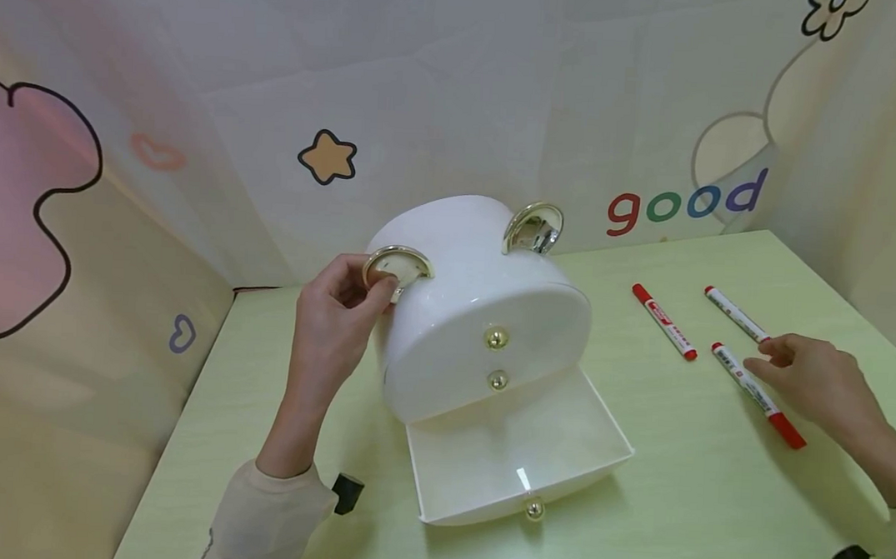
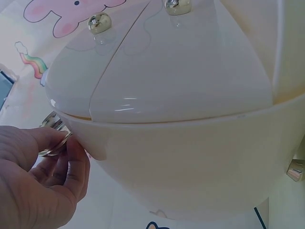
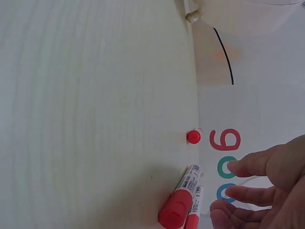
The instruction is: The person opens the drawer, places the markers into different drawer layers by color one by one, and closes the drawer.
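Note:
My left hand (image 1: 333,320) pinches the left gold ear (image 1: 419,263) of a glossy white rounded drawer box (image 1: 457,238) between thumb and fingers. The box's bottom drawer (image 1: 512,436) is pulled out and bare inside, with a gold knob (image 1: 534,508) on its front. Two upper drawers stay closed. On the right, my right hand (image 1: 826,384) hovers above two red-capped white markers, the nearer marker (image 1: 747,383) and the farther marker (image 1: 735,313). Its fingers are loosely bent and apart from the markers in the right wrist view. A third marker (image 1: 664,322) lies closer to the box.
The pale green table (image 1: 678,506) runs back to a patterned cloth backdrop (image 1: 456,96) with printed shapes and the word "good". A second gold ear (image 1: 534,227) stands on the box's right. Black pieces (image 1: 347,493) show at both sleeves.

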A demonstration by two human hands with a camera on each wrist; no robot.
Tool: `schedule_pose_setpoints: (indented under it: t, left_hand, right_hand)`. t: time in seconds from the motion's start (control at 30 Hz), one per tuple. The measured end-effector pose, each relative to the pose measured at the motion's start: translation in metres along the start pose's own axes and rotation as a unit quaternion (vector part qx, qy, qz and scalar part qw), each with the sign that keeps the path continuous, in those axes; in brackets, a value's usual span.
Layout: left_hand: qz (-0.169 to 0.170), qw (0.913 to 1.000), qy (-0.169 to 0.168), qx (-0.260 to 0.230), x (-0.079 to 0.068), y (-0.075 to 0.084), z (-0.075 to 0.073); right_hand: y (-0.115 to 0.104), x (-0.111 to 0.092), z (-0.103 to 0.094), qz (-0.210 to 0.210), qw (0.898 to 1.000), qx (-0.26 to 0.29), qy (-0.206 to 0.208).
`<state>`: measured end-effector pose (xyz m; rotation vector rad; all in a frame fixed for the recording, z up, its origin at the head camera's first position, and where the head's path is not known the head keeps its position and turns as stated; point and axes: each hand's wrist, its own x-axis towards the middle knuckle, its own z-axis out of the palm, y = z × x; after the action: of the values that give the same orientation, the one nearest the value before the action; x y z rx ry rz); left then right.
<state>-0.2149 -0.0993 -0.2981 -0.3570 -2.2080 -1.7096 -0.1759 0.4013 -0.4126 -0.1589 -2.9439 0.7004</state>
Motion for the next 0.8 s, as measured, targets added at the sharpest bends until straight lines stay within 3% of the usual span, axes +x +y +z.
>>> schedule_pose_setpoints:
  t: [0.23, 0.8]
  left_hand:
    - [0.003, 1.0, 0.0, 0.002, 0.0, 0.0, 0.0]
    - [0.007, 1.0, -0.001, 0.0, 0.001, -0.001, -0.001]
  right_hand:
    - [0.007, 0.006, 0.005, 0.016, 0.999, -0.004, -0.051]
    - [0.007, 0.007, 0.019, 0.025, 0.996, -0.034, -0.085]
